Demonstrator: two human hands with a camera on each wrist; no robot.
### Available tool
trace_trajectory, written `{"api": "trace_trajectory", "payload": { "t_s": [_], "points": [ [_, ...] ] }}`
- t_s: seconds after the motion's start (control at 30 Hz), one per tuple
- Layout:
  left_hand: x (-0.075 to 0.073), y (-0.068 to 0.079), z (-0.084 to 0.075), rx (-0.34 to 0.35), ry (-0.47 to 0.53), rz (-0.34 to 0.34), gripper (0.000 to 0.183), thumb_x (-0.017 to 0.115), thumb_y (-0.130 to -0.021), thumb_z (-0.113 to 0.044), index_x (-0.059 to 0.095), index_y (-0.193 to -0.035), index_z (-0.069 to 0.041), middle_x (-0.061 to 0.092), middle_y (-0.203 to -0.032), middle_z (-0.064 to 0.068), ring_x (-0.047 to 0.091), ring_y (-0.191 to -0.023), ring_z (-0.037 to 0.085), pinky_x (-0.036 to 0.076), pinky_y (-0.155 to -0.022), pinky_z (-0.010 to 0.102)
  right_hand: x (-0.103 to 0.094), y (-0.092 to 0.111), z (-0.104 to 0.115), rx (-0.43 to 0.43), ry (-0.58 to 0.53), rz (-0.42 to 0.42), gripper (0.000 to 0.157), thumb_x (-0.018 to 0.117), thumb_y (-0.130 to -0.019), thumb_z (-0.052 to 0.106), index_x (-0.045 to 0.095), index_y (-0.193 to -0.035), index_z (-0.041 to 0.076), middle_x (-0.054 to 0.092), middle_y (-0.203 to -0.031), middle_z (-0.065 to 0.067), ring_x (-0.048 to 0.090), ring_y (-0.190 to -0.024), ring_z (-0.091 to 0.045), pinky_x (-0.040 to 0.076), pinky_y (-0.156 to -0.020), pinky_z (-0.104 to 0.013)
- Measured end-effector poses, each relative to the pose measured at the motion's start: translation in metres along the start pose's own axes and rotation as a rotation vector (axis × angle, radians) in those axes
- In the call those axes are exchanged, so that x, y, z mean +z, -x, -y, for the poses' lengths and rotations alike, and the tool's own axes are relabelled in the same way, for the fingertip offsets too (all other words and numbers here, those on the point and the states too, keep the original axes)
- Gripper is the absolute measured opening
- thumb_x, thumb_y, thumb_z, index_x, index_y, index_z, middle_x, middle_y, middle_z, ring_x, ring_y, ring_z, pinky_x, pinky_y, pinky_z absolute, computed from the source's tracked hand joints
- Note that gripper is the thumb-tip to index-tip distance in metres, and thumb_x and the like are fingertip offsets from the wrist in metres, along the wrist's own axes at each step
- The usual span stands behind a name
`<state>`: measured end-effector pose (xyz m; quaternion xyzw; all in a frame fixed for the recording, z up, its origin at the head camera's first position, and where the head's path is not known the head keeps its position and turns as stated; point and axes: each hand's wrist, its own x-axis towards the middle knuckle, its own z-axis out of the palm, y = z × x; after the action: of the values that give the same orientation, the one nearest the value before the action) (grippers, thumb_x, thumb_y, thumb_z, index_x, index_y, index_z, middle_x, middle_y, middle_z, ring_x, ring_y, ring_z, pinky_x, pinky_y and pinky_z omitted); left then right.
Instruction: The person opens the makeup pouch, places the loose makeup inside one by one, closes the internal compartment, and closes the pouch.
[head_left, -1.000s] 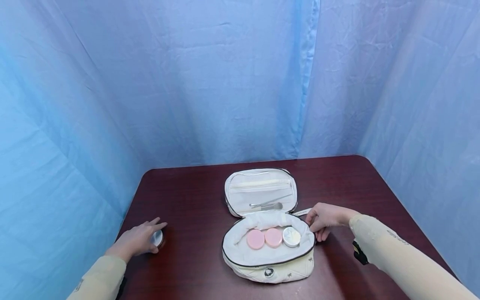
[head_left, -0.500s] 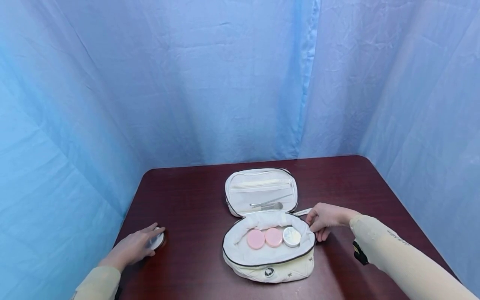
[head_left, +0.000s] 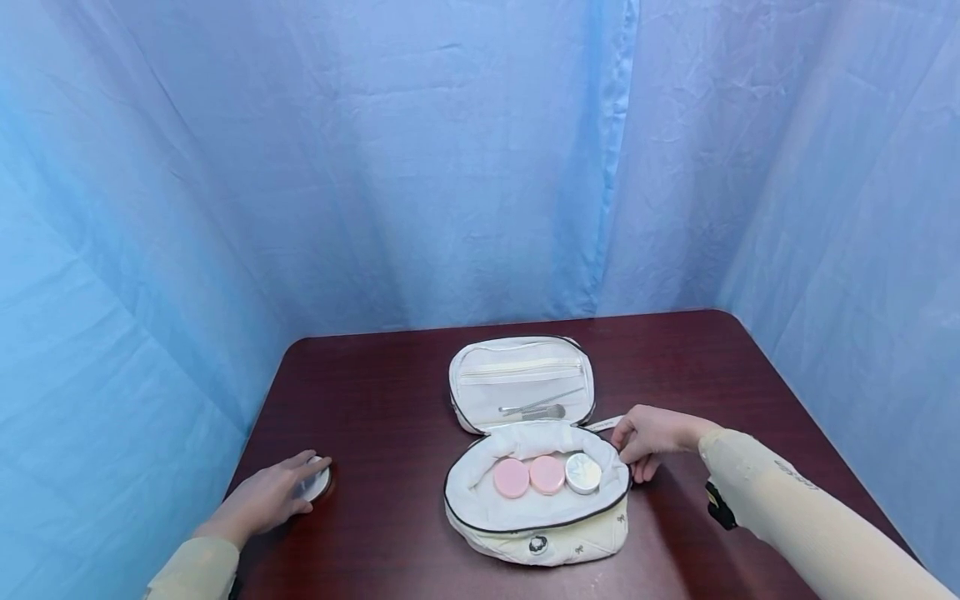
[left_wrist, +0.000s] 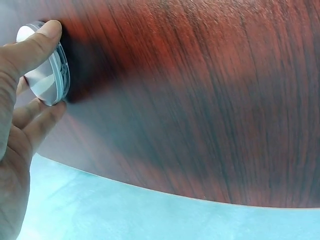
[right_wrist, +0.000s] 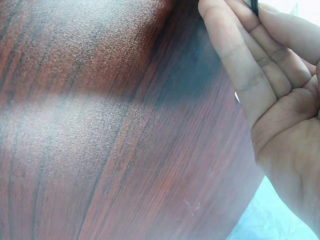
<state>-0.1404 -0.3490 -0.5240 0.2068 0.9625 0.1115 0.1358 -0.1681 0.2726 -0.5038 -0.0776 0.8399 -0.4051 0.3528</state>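
Observation:
At the table's left side, my left hand [head_left: 262,500] grips a round, flat case with a shiny silvery top [head_left: 319,482]. The left wrist view shows thumb and fingers on opposite edges of this round case [left_wrist: 46,82], close to the tabletop. An unzipped white cosmetic bag [head_left: 517,546] lies with its lid folded back. My right hand [head_left: 660,435] pinches the bag's right rim by the black zipper edge; only a sliver of that edge [right_wrist: 254,7] shows in the right wrist view. Inside sit two pink round cases [head_left: 512,478] and one silvery round case [head_left: 582,473].
Makeup brushes [head_left: 543,412] lie in the clear pocket of the bag's lid [head_left: 517,358]. A pale strap [head_left: 604,424] sticks out beside the right hand. The dark red wooden table [head_left: 375,400] is enclosed by blue curtains [head_left: 450,167].
My left hand has drawn slightly toward me and its fingers have closed on the round case's edges. The right hand and the bag have stayed in place.

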Motion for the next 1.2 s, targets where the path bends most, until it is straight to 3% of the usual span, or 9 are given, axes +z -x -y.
{"api": "trace_trajectory", "payload": {
  "t_s": [0.27, 0.77, 1.2],
  "points": [
    [-0.006, -0.007, -0.019, 0.049, -0.059, -0.037, 0.067, 0.083, -0.085, -0.024, 0.058, -0.146, -0.014, 0.052, -0.149, 0.022, 0.063, -0.121, 0.039, 0.058, -0.078, 0.047, 0.0, 0.001, 0.001, -0.001, 0.0, -0.001, 0.01, 0.069, -0.089, -0.001, 0.072, -0.098, 0.0, 0.073, -0.073, -0.019, 0.072, -0.061, -0.022, 0.062, -0.059, -0.038],
    [-0.014, -0.026, -0.043, 0.08, -0.1, -0.07, 0.067, 0.083, -0.086, -0.024, 0.056, -0.147, -0.016, 0.052, -0.151, 0.018, 0.063, -0.124, 0.036, 0.057, -0.088, 0.052, 0.001, 0.002, -0.001, 0.007, 0.004, -0.004, 0.01, 0.069, -0.09, 0.0, 0.071, -0.099, 0.001, 0.073, -0.075, -0.02, 0.072, -0.062, -0.022, 0.062, -0.06, -0.039],
    [-0.02, -0.041, -0.065, 0.156, -0.132, -0.125, 0.068, 0.084, -0.085, -0.024, 0.057, -0.147, -0.018, 0.053, -0.15, 0.016, 0.065, -0.121, 0.032, 0.058, -0.085, 0.049, 0.0, 0.001, 0.0, -0.009, -0.004, 0.005, 0.01, 0.069, -0.089, 0.0, 0.072, -0.098, 0.001, 0.073, -0.075, -0.02, 0.072, -0.061, -0.021, 0.062, -0.06, -0.038]
  ]
}}
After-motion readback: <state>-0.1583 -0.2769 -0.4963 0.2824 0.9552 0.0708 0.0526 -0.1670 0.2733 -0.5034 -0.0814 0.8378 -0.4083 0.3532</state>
